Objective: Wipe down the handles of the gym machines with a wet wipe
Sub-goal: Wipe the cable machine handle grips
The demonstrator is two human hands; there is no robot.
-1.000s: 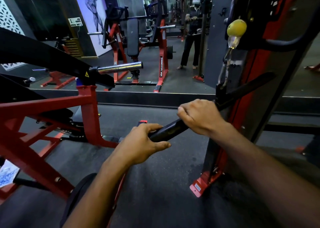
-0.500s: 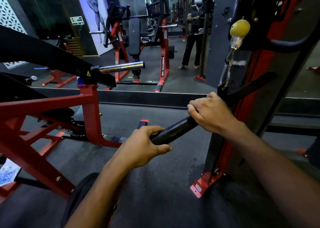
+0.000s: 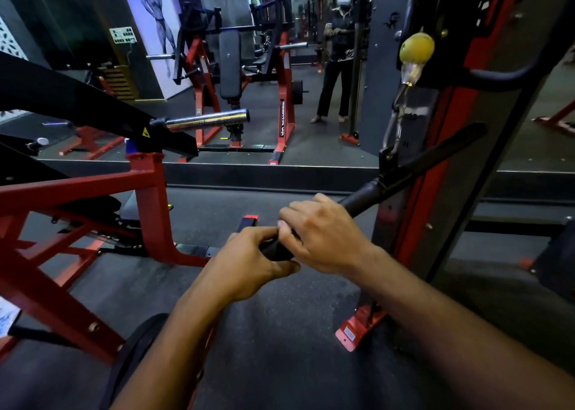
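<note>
From the head camera, a long black bar handle (image 3: pixel 362 199) runs at a slant across the middle, and everything here is placed from it. The bar is round like a pipe, with a dull, rubbery-looking grip. The left hand (image 3: pixel 249 263) is curled around the low end of the bar, thumb under it and fingers over the top. The right hand (image 3: pixel 323 238) is just above it on the same bar, fingers wrapped over it, and the two hands touch. No wipe can be seen; I cannot tell if one is tucked under the right hand. At its high end the bar joins a black bracket with a shiny metal clip (image 3: pixel 396 129), and above the clip sits a round yellow ball (image 3: pixel 417 47) that looks smooth. Right behind the high end stands a tall red and black machine post (image 3: pixel 460 148) with a flat red foot on the floor. Left of the bar is a red metal frame (image 3: pixel 84 191) made of square tubes, with a shiny silver peg (image 3: pixel 207 119) sticking out above it. Under the bar lies a dark, speckled rubber floor (image 3: pixel 280 347). Beyond the bar a big wall mirror (image 3: pixel 311 135) shows more red machines and a standing person.
</note>
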